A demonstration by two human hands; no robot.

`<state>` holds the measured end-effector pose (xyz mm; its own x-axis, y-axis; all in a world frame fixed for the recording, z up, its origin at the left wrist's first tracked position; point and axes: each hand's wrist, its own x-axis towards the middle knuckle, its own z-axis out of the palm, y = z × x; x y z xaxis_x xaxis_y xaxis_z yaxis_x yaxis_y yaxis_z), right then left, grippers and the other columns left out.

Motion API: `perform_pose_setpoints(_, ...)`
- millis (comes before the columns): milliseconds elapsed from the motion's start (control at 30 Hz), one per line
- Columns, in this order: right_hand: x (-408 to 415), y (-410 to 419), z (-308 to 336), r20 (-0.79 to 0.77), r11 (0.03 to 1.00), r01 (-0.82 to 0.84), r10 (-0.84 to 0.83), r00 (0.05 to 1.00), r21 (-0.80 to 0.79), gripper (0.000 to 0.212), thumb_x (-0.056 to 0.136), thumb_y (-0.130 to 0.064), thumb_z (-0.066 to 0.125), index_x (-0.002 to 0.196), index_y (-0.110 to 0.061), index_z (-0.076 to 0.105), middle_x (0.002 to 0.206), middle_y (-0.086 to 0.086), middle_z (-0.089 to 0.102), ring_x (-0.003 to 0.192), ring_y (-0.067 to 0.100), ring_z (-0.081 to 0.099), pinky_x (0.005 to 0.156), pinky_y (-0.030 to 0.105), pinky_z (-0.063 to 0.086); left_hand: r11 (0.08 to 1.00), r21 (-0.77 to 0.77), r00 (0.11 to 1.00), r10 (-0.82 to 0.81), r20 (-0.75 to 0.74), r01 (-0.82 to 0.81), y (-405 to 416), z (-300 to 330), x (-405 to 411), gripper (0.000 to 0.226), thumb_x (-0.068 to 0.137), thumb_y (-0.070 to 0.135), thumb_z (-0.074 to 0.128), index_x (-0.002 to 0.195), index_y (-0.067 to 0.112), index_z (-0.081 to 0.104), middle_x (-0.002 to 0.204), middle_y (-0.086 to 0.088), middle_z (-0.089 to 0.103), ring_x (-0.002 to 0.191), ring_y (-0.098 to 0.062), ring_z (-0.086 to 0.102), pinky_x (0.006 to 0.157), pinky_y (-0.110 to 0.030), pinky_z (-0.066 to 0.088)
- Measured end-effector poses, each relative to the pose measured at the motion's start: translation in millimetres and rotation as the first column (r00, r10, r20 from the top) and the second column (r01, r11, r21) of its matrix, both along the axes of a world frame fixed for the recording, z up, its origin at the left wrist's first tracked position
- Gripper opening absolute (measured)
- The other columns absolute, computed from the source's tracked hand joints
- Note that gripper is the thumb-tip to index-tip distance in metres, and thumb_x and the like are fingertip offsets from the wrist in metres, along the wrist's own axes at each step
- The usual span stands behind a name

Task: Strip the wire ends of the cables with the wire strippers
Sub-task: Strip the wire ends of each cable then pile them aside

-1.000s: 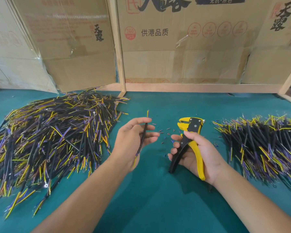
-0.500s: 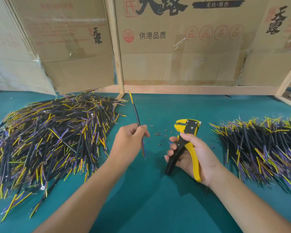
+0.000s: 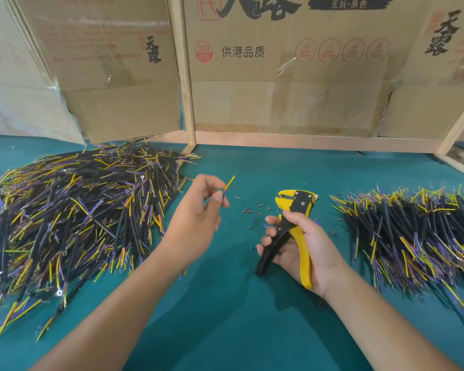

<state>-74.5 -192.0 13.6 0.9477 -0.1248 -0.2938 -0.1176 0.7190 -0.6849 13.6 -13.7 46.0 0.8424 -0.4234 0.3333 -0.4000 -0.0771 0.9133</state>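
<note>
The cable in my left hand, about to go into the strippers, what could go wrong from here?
1. The left hand pinches the cable with only a short yellow tip showing, so fingertips could come close to the wire strippers in the right hand.
2. That thin tip may miss the tool's head.
3. Insulation scraps litter the green mat and could mix into the piles.

A teal-covered desk (image 3: 225,330) fills the foreground. Along its far edge runs a pale wooden frame (image 3: 292,141) with an upright post (image 3: 182,76). Behind it stand flattened cardboard boxes (image 3: 292,89) printed with black and red Chinese characters, patched with clear tape, in soft, even light.
</note>
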Motion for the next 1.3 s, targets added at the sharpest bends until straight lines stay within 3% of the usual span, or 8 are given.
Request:
perform_pose_setpoints(233, -4.2, -2.4, -2.1, 0.017, 1.000, -0.022, 0.022, 1.000, 0.012, 0.040, 0.081, -0.033, 0.067, 0.102, 0.000, 0.065, 0.074, 0.011, 0.052, 0.063, 0.026, 0.054, 0.067, 0.043, 0.058, 0.997, 0.025, 0.997, -0.069, 0.019, 0.069, -1.5, -0.1, -2.5, 0.014, 0.106, 0.009, 0.039, 0.112, 0.019, 0.045, 0.089, 0.011, 0.055, 0.054, -0.010, 0.036, 0.047, -0.012, 0.031)
perform_pose_setpoints(467, -2.6, -0.9, 0.8, 0.013, 0.998, -0.054, 0.054, 0.998, -0.022, 0.038, 0.083, -0.033, 0.064, 0.103, 0.000, 0.063, 0.074, 0.011, 0.052, 0.064, 0.027, 0.052, 0.068, 0.043, 0.057, 0.995, 0.002, 0.995, -0.096, 0.018, 0.096, -1.6, 1.7, -5.3, 0.021, 0.105, 0.006, 0.038, 0.109, 0.025, 0.046, 0.100, 0.007, 0.051, 0.062, -0.011, 0.041, 0.049, -0.018, 0.032)
perform_pose_setpoints(733, -1.5, -0.7, 2.8, -0.002, 0.997, -0.067, 0.067, 0.998, -0.035, 0.035, 0.083, -0.032, 0.064, 0.098, -0.001, 0.066, 0.074, 0.011, 0.053, 0.063, 0.028, 0.054, 0.067, 0.043, 0.058, 0.993, 0.051, 0.993, -0.106, 0.053, 0.103, -3.6, 2.0, -6.1, 0.028, 0.101, 0.005, 0.036, 0.094, 0.029, 0.049, 0.083, 0.016, 0.048, 0.061, -0.012, 0.032, 0.057, -0.026, 0.028)
perform_pose_setpoints(833, -1.5, -1.4, 2.0, 0.000, 0.997, -0.070, 0.071, 0.998, -0.036, 0.036, 0.083, -0.032, 0.065, 0.100, 0.000, 0.066, 0.075, 0.012, 0.053, 0.064, 0.028, 0.054, 0.068, 0.044, 0.058, 0.995, -0.009, 0.995, -0.098, -0.013, 0.098, -4.1, 4.8, -6.0, 0.020, 0.092, 0.016, 0.041, 0.081, 0.030, 0.048, 0.063, 0.020, 0.041, 0.059, -0.008, 0.032, 0.057, -0.028, 0.025)
perform_pose_setpoints(933, -1.0, -2.3, 0.8, 0.006, 0.997, -0.073, 0.073, 0.997, -0.033, 0.037, 0.083, -0.032, 0.066, 0.101, 0.000, 0.066, 0.075, 0.012, 0.053, 0.064, 0.028, 0.054, 0.069, 0.044, 0.058, 0.997, -0.043, 0.997, -0.070, 0.024, 0.071, -5.7, 6.3, -6.9, 0.015, 0.090, 0.031, 0.045, 0.075, 0.030, 0.044, 0.060, 0.018, 0.035, 0.055, -0.007, 0.028, 0.053, -0.026, 0.025)
perform_pose_setpoints(1033, 0.4, -2.5, -0.1, 0.004, 0.997, -0.072, 0.072, 0.997, -0.035, 0.036, 0.083, -0.032, 0.066, 0.098, 0.000, 0.067, 0.075, 0.012, 0.053, 0.063, 0.028, 0.054, 0.069, 0.043, 0.058, 0.998, -0.061, 0.998, -0.030, 0.058, 0.033, -7.2, 4.0, -5.5, 0.014, 0.090, 0.033, 0.051, 0.079, 0.028, 0.044, 0.059, 0.016, 0.036, 0.052, -0.007, 0.028, 0.048, -0.020, 0.027)
perform_pose_setpoints(1133, 0.9, -3.2, -1.3, 0.006, 0.996, -0.078, 0.079, 0.997, -0.031, 0.036, 0.081, -0.033, 0.067, 0.096, 0.000, 0.069, 0.076, 0.012, 0.052, 0.064, 0.028, 0.054, 0.068, 0.044, 0.057, 0.999, -0.031, 0.997, -0.018, 0.072, 0.021, -7.5, 1.7, -4.4, 0.010, 0.087, 0.026, 0.049, 0.083, 0.033, 0.043, 0.063, 0.015, 0.041, 0.054, -0.011, 0.031, 0.050, -0.024, 0.030)
perform_pose_setpoints(1300, 0.0, -3.8, -2.0, 0.014, 0.996, -0.086, 0.086, 0.996, -0.023, 0.036, 0.081, -0.032, 0.068, 0.096, 0.000, 0.069, 0.076, 0.013, 0.053, 0.064, 0.029, 0.054, 0.069, 0.044, 0.058, 0.996, 0.043, 0.971, 0.072, 0.226, -0.084, -6.9, 1.4, -8.6, 0.012, 0.083, 0.019, 0.041, 0.087, 0.030, 0.043, 0.062, 0.013, 0.044, 0.051, -0.010, 0.028, 0.046, -0.020, 0.027)
